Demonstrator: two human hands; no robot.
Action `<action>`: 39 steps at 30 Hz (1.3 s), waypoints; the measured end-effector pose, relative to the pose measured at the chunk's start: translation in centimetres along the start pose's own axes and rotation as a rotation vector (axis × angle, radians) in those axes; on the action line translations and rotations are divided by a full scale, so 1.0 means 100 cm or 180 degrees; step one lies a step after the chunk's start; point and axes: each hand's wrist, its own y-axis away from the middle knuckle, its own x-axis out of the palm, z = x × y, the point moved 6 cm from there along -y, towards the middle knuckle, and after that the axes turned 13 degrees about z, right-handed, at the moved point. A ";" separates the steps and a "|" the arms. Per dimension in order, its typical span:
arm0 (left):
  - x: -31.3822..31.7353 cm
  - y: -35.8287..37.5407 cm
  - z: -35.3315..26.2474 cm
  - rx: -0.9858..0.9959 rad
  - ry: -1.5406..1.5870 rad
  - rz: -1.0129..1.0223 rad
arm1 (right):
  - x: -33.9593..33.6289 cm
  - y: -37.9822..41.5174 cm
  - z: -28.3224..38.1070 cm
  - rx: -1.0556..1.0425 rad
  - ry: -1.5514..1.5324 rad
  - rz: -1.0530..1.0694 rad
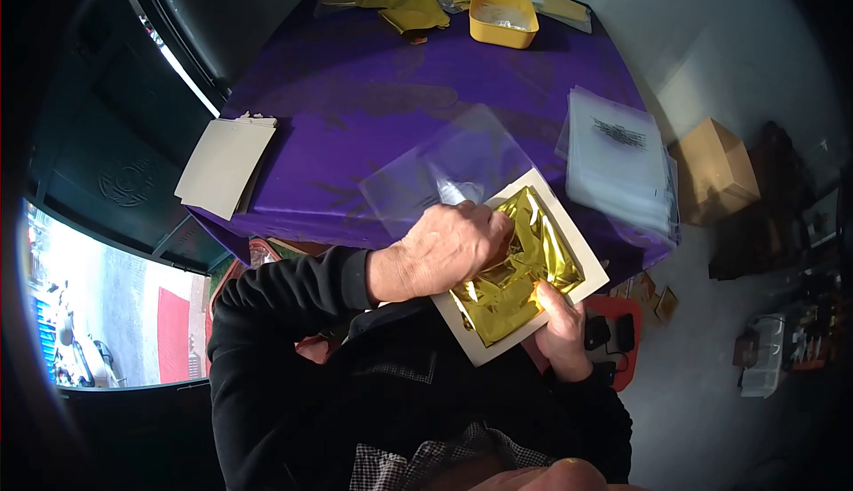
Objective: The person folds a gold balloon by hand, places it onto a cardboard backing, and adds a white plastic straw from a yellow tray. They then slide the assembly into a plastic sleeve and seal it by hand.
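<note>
A cream card (593, 279) with a crinkled sheet of gold foil (511, 309) on its face is tilted in front of my body. My right hand (564, 329) grips the card's lower right side, thumb pressed on the foil and the other fingers hidden behind. My left hand (447, 247) is closed in a fist over the card's upper left part, knuckles up, its fingertips hidden against the foil. What it pinches cannot be seen. Beyond it, a clear plastic sleeve (413, 167) lies on the purple tablecloth (355, 109), partly under the hand and the card.
A stack of cream cards (227, 160) lies at the table's left edge. Clear plastic sleeves (613, 158) are piled on the right. At the far edge are a yellow tub (504, 20) and yellow packets (404, 0). A cardboard box (718, 171) stands beyond the right side.
</note>
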 end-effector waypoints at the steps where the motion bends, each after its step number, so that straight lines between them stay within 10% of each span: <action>1: 0.000 0.000 -0.004 0.0161 0.0009 -0.0042 | 0.007 -0.005 0.011 -0.0105 0.0116 -0.0031; 2: -0.001 0.001 -0.009 0.0240 -0.0192 -0.0038 | 0.011 -0.007 0.009 0.0430 -0.1650 -0.0365; 7: -0.018 0.008 -0.012 0.0436 -0.0059 -0.0206 | 0.009 -0.007 0.017 -0.0189 -0.0979 -0.0185; 13: -0.058 0.062 0.038 -0.0863 0.0978 -0.2948 | 0.003 -0.016 0.029 -0.0323 -0.1583 -0.0515; 15: -0.024 0.075 0.062 -0.0912 0.3337 -0.3544 | 0.005 -0.020 0.032 -0.0459 -0.1559 -0.0528; 19: 0.009 0.062 0.043 -0.0821 0.7157 -0.2010 | 0.014 -0.030 0.027 -0.0716 -0.1552 0.0089; 39: 0.011 0.082 0.050 -0.0913 0.6232 -0.2257 | 0.025 -0.046 0.059 0.0733 -0.1232 0.0557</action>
